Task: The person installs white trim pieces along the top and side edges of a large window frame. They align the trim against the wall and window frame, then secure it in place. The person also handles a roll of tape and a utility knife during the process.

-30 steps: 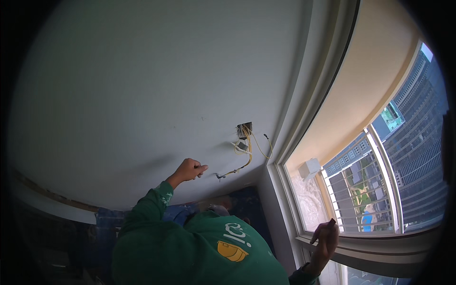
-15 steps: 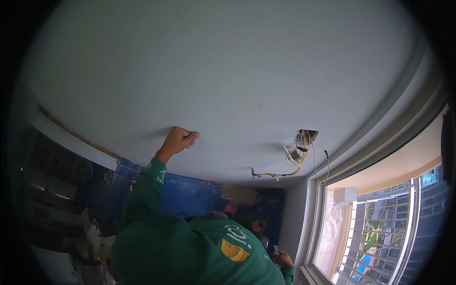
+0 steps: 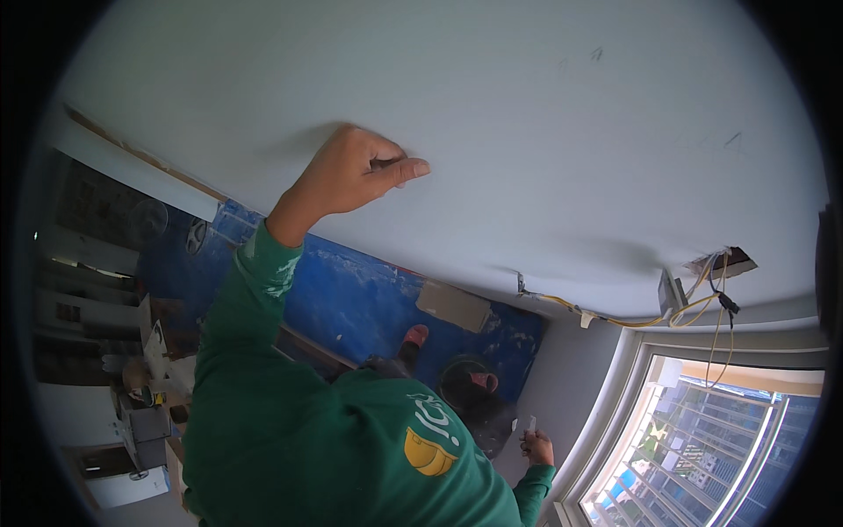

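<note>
My left hand (image 3: 349, 171) is raised against a white wall (image 3: 509, 114) and seems to touch it. Its fingers are curled, with the thumb pressed along them; whatever may lie inside the grip is hidden. White smears mark the green cuff behind this wrist. Lower down on the right, beside my body, my right hand (image 3: 539, 448) is closed around a small pale, flat piece (image 3: 532, 423) that sticks up from the fingers. It is too small to tell its kind.
Loose yellow wires (image 3: 702, 307) and a grey box (image 3: 672, 292) hang from a square hole (image 3: 738, 262) in the wall at right. Below them is a barred window (image 3: 694, 439). A cardboard piece (image 3: 452, 305) lies on the blue floor covering (image 3: 360, 290); clutter (image 3: 154, 386) stands at left.
My left hand has moved up and right in the picture and looks larger. The view has tilted, so the hole and wires sit farther right. My right hand still holds the pale piece.
</note>
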Demonstrator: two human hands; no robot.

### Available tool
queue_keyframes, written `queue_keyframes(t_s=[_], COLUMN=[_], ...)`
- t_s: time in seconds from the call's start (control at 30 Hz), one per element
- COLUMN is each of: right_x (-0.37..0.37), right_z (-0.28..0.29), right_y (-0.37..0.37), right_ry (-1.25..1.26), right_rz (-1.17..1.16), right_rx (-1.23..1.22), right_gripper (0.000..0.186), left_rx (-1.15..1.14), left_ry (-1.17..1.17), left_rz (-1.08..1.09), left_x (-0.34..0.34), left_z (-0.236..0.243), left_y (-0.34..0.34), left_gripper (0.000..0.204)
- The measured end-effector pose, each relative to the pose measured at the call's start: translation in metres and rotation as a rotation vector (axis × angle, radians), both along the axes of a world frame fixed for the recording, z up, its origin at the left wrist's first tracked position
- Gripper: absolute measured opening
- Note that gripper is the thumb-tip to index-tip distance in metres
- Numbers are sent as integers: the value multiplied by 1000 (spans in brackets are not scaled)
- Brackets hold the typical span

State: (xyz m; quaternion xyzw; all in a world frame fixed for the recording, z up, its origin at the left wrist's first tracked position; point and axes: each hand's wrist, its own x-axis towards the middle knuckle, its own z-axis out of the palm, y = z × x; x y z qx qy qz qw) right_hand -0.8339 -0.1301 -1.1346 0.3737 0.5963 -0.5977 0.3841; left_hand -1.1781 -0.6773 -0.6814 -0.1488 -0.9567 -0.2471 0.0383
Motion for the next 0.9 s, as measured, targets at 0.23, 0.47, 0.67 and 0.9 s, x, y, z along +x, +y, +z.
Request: queue_keyframes(t_s=[0.23, 0.47, 0.67, 0.9], right_x=[-75, -176, -303, -273], right_z=[16, 56, 62, -51], right_y=[-103, -394, -557, -644], right_ry=[354, 632, 1138, 300], right_rz=[46, 587, 1085, 1174], right_rx=[-41, -6, 169, -350], right_gripper=[16, 19, 19, 21], left_rx=[403, 517, 478, 451], left_ry=[825, 403, 393, 308], left_rz=[-180, -70, 585, 551], left_x=[6, 162, 238, 240], left_z=[-91, -322, -352, -353], left_y=[-24, -119, -301, -363], left_gripper=[29, 41, 37, 21])
